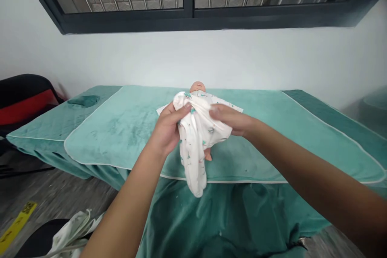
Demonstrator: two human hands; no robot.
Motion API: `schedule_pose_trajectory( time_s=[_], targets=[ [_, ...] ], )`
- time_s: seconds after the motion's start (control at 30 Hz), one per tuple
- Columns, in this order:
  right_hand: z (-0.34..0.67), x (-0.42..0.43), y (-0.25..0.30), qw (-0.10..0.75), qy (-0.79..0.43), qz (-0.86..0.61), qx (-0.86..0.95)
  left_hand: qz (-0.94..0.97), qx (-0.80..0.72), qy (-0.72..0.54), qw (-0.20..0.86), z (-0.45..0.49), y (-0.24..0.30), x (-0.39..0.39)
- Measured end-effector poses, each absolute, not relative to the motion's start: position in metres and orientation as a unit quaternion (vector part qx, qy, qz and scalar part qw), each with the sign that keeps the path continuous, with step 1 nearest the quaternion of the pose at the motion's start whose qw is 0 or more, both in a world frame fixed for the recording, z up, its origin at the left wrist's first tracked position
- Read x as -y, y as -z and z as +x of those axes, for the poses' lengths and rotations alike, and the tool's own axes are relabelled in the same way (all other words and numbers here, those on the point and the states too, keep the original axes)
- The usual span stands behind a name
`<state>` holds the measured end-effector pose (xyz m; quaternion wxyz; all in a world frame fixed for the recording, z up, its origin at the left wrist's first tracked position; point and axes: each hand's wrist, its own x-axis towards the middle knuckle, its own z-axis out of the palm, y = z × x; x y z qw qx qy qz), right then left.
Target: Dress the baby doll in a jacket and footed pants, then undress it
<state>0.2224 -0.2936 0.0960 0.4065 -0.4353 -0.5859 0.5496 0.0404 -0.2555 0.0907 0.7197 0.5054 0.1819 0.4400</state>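
A white baby garment (193,145) with small green and dark prints is bunched up between my two hands, one narrow tube of it hanging down. My left hand (169,127) is closed on its left side, the thumb pressed on top near the gathered edge. On the other side my right hand (231,119) grips the cloth, its fingertips a little blurred and partly hidden by the folds. Behind the garment a baby doll (198,86) lies on its back in a white printed top (222,100) with the sleeves spread. Below the cloth shows a bare foot; most of the doll's body is hidden.
The doll lies on a light green mat (102,129) with white piping, over a darker green bed (242,217). A wall and a barred window (187,18) stand behind. At left is a black and red chair (27,100); whitish cloth (72,231) lies on a dark seat below.
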Motion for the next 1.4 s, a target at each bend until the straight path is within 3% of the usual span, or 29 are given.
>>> schedule_pose_trajectory(
  time_s=[0.1, 0.3, 0.43, 0.53, 0.67, 0.83, 0.93, 1.0, 1.1, 1.17, 1.27, 1.33, 1.4],
  targets=[
    [0.22, 0.302, -0.091, 0.28, -0.622, -0.386, 0.621, 0.471, -0.201, -0.457, 0.727, 0.042, -0.091, 0.255],
    [0.212, 0.291, -0.094, 0.524, -0.553, -0.373, 0.53, 0.541, -0.244, -0.351, 0.724, 0.03, -0.077, 0.257],
    [0.21, 0.29, -0.08, 0.535, -0.567, -0.378, 0.499, 0.512, -0.24, -0.408, 0.716, 0.027, -0.07, 0.255],
    [0.21, 0.296, -0.058, 0.486, -0.588, -0.402, 0.507, 0.447, -0.234, -0.492, 0.71, 0.033, -0.073, 0.254],
    [0.213, 0.301, -0.038, 0.413, -0.63, -0.38, 0.537, 0.436, -0.247, -0.45, 0.739, 0.043, -0.072, 0.258],
    [0.214, 0.293, -0.04, 0.558, -0.608, -0.369, 0.428, 0.47, -0.264, -0.339, 0.771, 0.037, -0.057, 0.264],
    [0.212, 0.287, -0.04, 0.59, -0.606, -0.361, 0.393, 0.513, -0.245, -0.232, 0.789, 0.027, -0.05, 0.265],
    [0.21, 0.287, -0.037, 0.583, -0.612, -0.371, 0.384, 0.526, -0.233, -0.211, 0.791, 0.021, -0.048, 0.264],
    [0.206, 0.294, -0.031, 0.55, -0.622, -0.383, 0.404, 0.507, -0.244, -0.31, 0.767, 0.019, -0.047, 0.262],
    [0.205, 0.301, -0.029, 0.454, -0.654, -0.371, 0.478, 0.487, -0.25, -0.379, 0.746, 0.02, -0.046, 0.261],
    [0.204, 0.309, -0.029, 0.269, -0.675, -0.353, 0.59, 0.478, -0.255, -0.382, 0.748, 0.02, -0.043, 0.261],
    [0.204, 0.31, -0.028, 0.296, -0.65, -0.378, 0.589, 0.476, -0.256, -0.366, 0.758, 0.018, -0.038, 0.261],
    [0.205, 0.308, -0.026, 0.406, -0.62, -0.406, 0.534, 0.48, -0.25, -0.333, 0.772, 0.014, -0.031, 0.262]
  ],
)
